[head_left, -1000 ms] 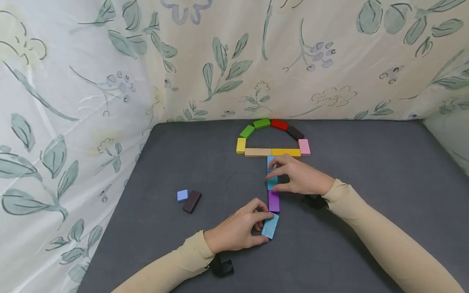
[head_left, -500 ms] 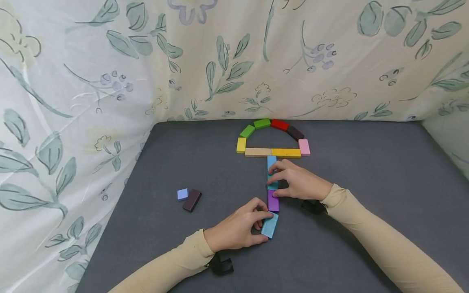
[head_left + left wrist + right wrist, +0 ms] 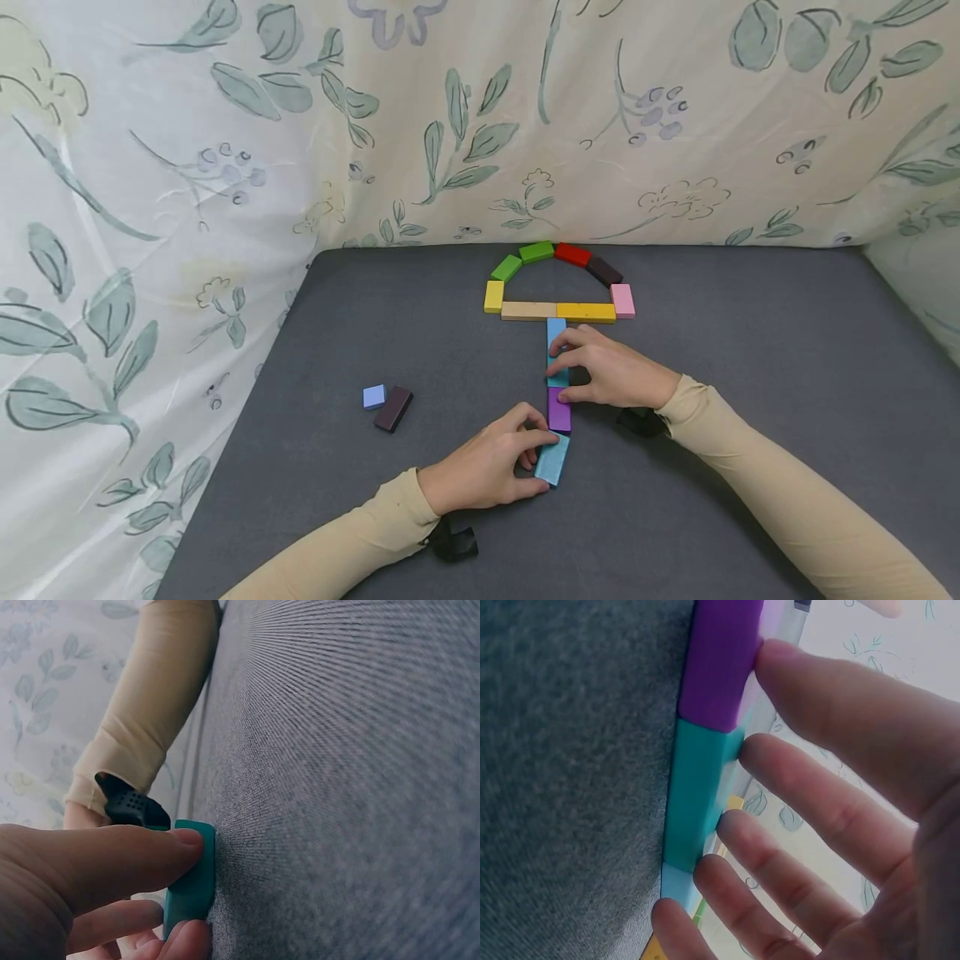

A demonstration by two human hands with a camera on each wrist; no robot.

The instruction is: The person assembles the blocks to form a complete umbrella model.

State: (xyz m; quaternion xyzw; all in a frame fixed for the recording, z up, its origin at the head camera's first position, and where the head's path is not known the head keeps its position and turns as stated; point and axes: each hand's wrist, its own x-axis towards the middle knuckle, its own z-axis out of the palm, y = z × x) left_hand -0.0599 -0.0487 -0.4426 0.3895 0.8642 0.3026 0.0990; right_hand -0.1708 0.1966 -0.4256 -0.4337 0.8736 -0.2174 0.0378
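My left hand (image 3: 487,462) pinches a light blue block (image 3: 552,461) between thumb and fingers, at the near end of a column of blocks. The block lies slightly tilted against the column's line, close to the purple block (image 3: 559,410). In the left wrist view this same block (image 3: 193,877) looks teal. Over the column, my right hand (image 3: 615,367) rests with spread, relaxed fingers. Its thumb touches the purple block (image 3: 721,664), and its other fingertips lie along the teal block (image 3: 694,795). A blue block (image 3: 556,328) at the column's top is partly covered by the fingers.
Beyond the column, a tan block (image 3: 528,311) and an orange-yellow block (image 3: 585,312) form a straight bar. Yellow, green, red, dark brown and pink blocks arch above it. A small blue block (image 3: 373,397) and a dark brown block (image 3: 393,409) lie left on the grey tabletop (image 3: 712,317).
My right hand has shifted slightly nearer along the column, its thumb moving from the teal and purple blocks' seam onto the purple block. The left hand has stayed nearly still with the light blue block.
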